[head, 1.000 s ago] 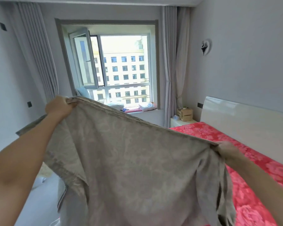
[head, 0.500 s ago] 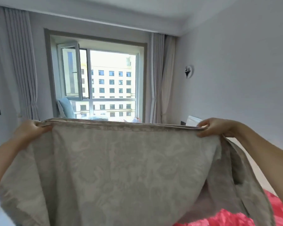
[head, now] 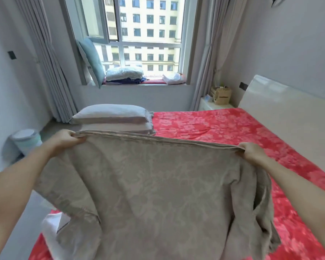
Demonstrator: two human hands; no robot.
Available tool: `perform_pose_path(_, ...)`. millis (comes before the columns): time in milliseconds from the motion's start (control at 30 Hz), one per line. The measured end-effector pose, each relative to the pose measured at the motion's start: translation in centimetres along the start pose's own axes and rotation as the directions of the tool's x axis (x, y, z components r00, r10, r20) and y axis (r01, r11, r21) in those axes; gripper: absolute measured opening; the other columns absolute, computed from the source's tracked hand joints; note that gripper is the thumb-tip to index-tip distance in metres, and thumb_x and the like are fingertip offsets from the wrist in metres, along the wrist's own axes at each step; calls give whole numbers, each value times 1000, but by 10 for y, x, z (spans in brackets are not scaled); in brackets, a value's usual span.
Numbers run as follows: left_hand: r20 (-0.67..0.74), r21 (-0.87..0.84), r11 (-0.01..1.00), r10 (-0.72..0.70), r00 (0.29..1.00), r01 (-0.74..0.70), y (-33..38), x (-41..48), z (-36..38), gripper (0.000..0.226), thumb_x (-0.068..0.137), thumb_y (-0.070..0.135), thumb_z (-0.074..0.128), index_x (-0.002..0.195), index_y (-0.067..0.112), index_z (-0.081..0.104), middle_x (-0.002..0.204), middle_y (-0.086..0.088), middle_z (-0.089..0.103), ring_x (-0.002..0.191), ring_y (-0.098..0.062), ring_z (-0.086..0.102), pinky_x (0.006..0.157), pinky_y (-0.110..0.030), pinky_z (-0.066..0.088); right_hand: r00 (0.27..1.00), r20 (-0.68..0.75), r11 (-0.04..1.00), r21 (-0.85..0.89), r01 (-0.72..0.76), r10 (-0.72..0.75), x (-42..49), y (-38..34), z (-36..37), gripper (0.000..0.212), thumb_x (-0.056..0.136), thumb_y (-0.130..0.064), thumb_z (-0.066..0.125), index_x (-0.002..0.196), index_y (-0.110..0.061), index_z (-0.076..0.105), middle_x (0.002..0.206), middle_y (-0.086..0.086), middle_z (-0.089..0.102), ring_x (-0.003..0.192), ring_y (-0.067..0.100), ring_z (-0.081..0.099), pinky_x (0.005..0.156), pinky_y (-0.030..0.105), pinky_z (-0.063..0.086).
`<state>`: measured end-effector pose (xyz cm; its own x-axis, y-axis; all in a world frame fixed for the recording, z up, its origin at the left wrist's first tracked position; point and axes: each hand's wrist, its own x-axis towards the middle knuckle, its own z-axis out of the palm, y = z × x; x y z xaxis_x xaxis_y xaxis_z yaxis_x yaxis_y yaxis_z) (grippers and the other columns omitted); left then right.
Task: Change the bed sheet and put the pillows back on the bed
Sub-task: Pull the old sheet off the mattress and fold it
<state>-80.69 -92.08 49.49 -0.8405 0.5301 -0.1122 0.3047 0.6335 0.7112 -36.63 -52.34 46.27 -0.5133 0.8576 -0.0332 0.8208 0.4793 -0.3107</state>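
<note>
Red bed has two pillows stacked on its far corner, and above its near end the left hand and right hand grip the grey sheet, not laid yet

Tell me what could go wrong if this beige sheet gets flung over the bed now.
1. The stacked pillows lie at the far left of the red floral cover; the beige sheet would likely land on them and bunch.
2. Below the right hand the sheet hangs in doubled folds, while the left hand grips a flat edge, so it may land twisted.
</note>
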Motion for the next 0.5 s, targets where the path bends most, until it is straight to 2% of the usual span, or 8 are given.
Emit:
perform_pose_path(100,19,-41,994,-96,995,97,-10,23,39,20,86,27,66,77,10,65,74,-8,56,76,-20,49,61,-32,32,996,73,999,8,-47,46,42,-2,44,31,90,-15,57,60,-20,47,80,12,61,90,32,62,63,31,32)
perform_pose_path(133,19,-57,991,-121,992,122,-10,31,47,22,84,30,68,74,11,62,72,-6,54,76,-20,47,60,-31,30,996,83,999,-23,-39,41,55,-11,51,29,90,-14,55,62,-19,47,84,14,63,91,32,62,64,31,33)
perform_pose_path(200,-22,-52,988,-147,989,146,-2,57,59,34,74,43,71,72,11,63,77,-5,60,77,-22,54,61,-30,30,996,89,995,-97,-13,21,84,-35,59,20,88,-10,50,70,-18,49,92,13,65,94,31,62,64,30,35)
perform_pose_path(267,-104,-43,995,-94,990,90,21,94,55,44,71,57,67,68,13,62,84,-12,68,83,-29,62,67,-33,40,999,31,988,-152,30,-25,122,-62,48,17,86,-6,45,80,-21,50,98,11,65,97,31,61,65,31,35)
perform_pose_path(333,-238,9,1000,11,971,-9,75,126,21,36,82,54,62,71,20,62,92,-16,70,90,-34,64,78,-38,48,982,-152,982,-168,85,-111,167,-97,1,19,88,-7,41,90,-19,55,102,11,66,95,30,61,67,32,39)
perform_pose_path(400,-441,65,990,140,887,-124,145,151,-45,33,91,48,54,93,19,70,106,-17,68,98,-36,63,83,-40,48,883,-432,977,-176,119,-185,204,-138,-92,24,91,-6,39,105,-13,57,103,17,66,94,33,62,73,35,44)
perform_pose_path(433,-550,69,983,180,815,-171,184,155,-86,40,93,48,50,105,15,69,110,-20,66,101,-38,62,85,-42,47,797,-572,980,-154,128,-194,215,-158,-148,27,92,-5,38,111,-9,57,104,21,65,94,36,61,74,37,44)
perform_pose_path(500,-736,109,950,275,618,-293,259,145,-167,52,94,51,44,111,8,66,111,-25,64,102,-42,60,87,-44,47,582,-797,983,-71,171,-159,216,-190,-255,30,92,-1,38,116,-3,56,103,29,62,93,42,60,75,41,44)
